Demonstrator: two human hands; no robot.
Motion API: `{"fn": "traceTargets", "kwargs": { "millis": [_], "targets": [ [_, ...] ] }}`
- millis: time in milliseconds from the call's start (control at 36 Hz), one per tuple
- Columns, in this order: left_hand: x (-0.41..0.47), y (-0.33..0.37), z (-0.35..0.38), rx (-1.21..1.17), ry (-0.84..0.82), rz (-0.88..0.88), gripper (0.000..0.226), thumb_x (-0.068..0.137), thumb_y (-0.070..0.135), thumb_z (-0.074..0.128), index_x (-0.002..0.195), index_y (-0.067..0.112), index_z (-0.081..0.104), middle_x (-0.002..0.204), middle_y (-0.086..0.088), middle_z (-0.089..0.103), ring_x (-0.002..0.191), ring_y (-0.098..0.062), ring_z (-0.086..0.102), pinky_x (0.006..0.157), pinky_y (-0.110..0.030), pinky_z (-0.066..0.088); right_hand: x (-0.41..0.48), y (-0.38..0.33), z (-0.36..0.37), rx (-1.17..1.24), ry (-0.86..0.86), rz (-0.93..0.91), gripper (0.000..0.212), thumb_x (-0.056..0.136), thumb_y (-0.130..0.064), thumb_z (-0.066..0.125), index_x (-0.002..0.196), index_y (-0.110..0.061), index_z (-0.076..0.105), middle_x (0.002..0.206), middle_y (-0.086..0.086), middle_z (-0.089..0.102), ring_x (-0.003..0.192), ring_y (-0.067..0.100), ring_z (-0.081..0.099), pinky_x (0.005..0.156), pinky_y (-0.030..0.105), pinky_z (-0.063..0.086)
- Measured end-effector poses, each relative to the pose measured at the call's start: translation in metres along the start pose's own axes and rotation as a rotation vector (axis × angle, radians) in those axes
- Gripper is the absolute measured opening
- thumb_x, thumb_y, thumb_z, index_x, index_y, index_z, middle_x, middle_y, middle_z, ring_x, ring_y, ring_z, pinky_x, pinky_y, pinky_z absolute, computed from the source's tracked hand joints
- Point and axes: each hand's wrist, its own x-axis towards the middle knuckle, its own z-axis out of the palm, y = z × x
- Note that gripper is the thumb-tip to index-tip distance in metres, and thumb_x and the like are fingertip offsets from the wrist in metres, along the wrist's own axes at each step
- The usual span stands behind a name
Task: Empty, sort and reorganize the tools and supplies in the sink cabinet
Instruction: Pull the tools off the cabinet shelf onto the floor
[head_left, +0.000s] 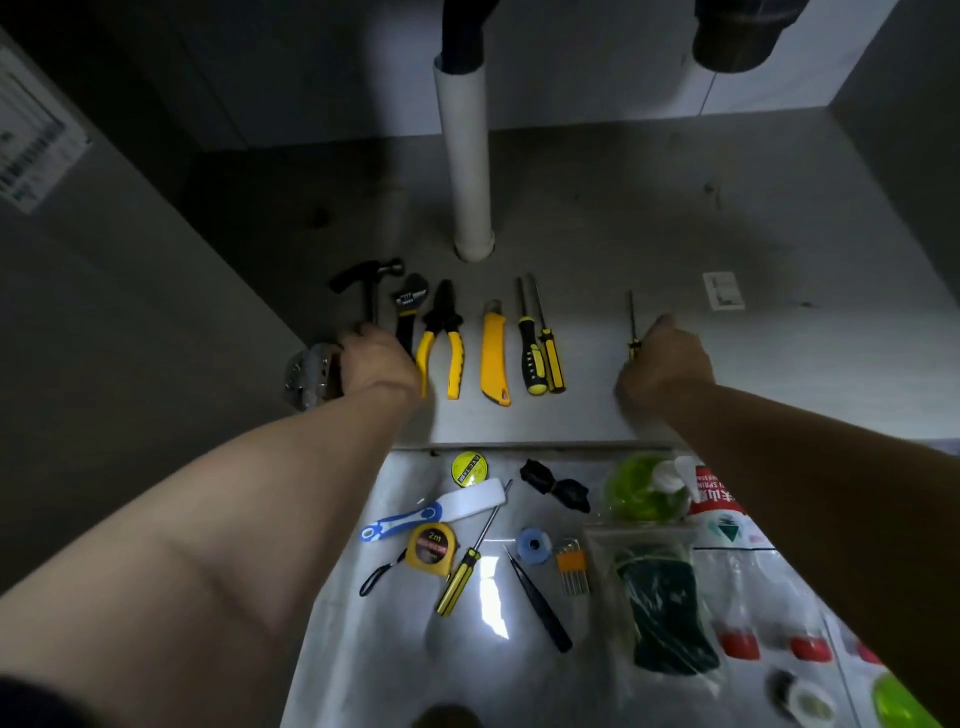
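Observation:
On the grey cabinet floor (597, 218) lies a row of tools: a black hammer (371, 283), an adjustable wrench (408, 306), yellow pliers (442, 338), a yellow utility knife (492, 358) and two yellow-black screwdrivers (537, 348). My left hand (376, 364) lies over the hammer's handle, its fingers curled at a shiny metal part (306, 374); what it grips is hidden. My right hand (665, 364) grips a small yellow-black screwdriver (632, 325), whose tip points to the back.
A white drain pipe (467, 156) rises behind the row. A small white plate (723, 290) lies at the right. On the bright floor in front are a tape measure (434, 551), another screwdriver (467, 566), tweezers (540, 605), hex keys (571, 566), a blue-handled tool (400, 522), bags and bottles (727, 519).

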Motion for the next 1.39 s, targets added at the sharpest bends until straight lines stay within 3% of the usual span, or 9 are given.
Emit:
{"fn": "traceTargets", "kwargs": {
  "millis": [194,389,528,667,778,833,917,1306,1389],
  "targets": [
    [-0.002,0.004,-0.014,-0.165,0.020,-0.058,0.043,0.095,0.029,0.063,0.127,0.000,0.057,0.132,-0.026,0.057,0.125,-0.040,0.051,0.100,-0.039,0.045,0.001,0.021,-0.022,0.073,0.048,-0.068,0.023,0.090,-0.021,0.063,0.105,-0.003,0.065,0.112,0.023,0.066,0.108,0.038,0.063,0.082,0.033,0.047],
    [-0.058,0.011,-0.028,-0.281,0.079,-0.038,0.045,0.094,0.022,0.060,0.129,-0.006,0.056,0.139,-0.032,0.043,0.129,-0.050,0.042,0.110,-0.044,0.034,-0.036,0.059,-0.073,0.228,0.046,-0.217,0.011,0.083,-0.017,0.066,0.078,-0.017,0.056,0.075,0.003,0.062,0.081,0.026,0.060,0.066,0.027,0.036],
    [-0.104,0.017,-0.046,-0.332,0.054,0.105,0.050,0.098,0.033,0.058,0.124,-0.009,0.060,0.134,-0.035,0.049,0.127,-0.051,0.045,0.107,-0.048,0.039,-0.102,0.110,-0.094,0.408,-0.009,-0.302,0.005,0.084,-0.007,0.064,0.085,-0.006,0.060,0.075,0.010,0.059,0.071,0.022,0.055,0.071,0.032,0.045],
    [-0.147,0.020,-0.074,-0.273,-0.020,0.520,0.025,0.094,0.014,0.059,0.114,0.001,0.066,0.113,-0.029,0.065,0.112,-0.045,0.058,0.094,-0.042,0.047,-0.175,0.190,-0.076,0.290,-0.254,-0.341,0.016,0.089,-0.014,0.071,0.079,-0.013,0.059,0.074,0.002,0.058,0.067,0.014,0.053,0.068,0.033,0.047],
    [-0.180,0.035,-0.092,-0.218,-0.155,0.700,0.024,0.091,0.010,0.064,0.115,0.009,0.063,0.112,-0.020,0.067,0.107,-0.037,0.062,0.087,-0.036,0.047,-0.222,0.245,-0.046,0.154,-0.395,-0.299,0.016,0.087,-0.016,0.070,0.078,-0.024,0.058,0.085,-0.004,0.062,0.081,0.013,0.059,0.074,0.027,0.044],
    [-0.194,0.044,-0.096,-0.146,-0.201,0.745,0.029,0.089,0.013,0.066,0.118,0.015,0.063,0.118,-0.015,0.065,0.116,-0.036,0.059,0.099,-0.040,0.045,-0.237,0.266,-0.028,0.117,-0.457,-0.249,0.007,0.087,-0.016,0.070,0.085,-0.019,0.064,0.089,-0.001,0.064,0.088,0.019,0.063,0.075,0.023,0.041],
    [-0.216,0.056,-0.096,-0.145,-0.311,0.835,0.027,0.088,0.009,0.066,0.114,0.015,0.062,0.111,-0.008,0.067,0.110,-0.029,0.062,0.085,-0.033,0.045,-0.248,0.292,-0.001,0.061,-0.538,-0.110,0.018,0.093,-0.019,0.064,0.104,-0.005,0.070,0.109,0.014,0.068,0.107,0.027,0.064,0.087,0.027,0.046],
    [-0.278,0.058,-0.033,-0.240,-0.841,0.690,0.022,0.093,0.004,0.065,0.111,0.016,0.066,0.099,0.000,0.071,0.084,-0.011,0.064,0.069,-0.020,0.049,-0.260,0.291,0.076,-0.112,-0.301,0.069,0.033,0.094,-0.022,0.047,0.127,-0.017,0.050,0.120,0.009,0.050,0.105,0.033,0.062,0.082,0.038,0.050],
    [-0.279,0.060,-0.029,-0.251,-0.866,0.670,0.021,0.095,0.007,0.065,0.112,0.020,0.066,0.103,0.002,0.071,0.095,-0.015,0.067,0.080,-0.026,0.053,-0.254,0.277,0.072,0.092,-0.241,0.081,0.018,0.092,-0.021,0.054,0.107,-0.015,0.062,0.105,0.006,0.062,0.098,0.029,0.065,0.079,0.034,0.048]
  ]
}}
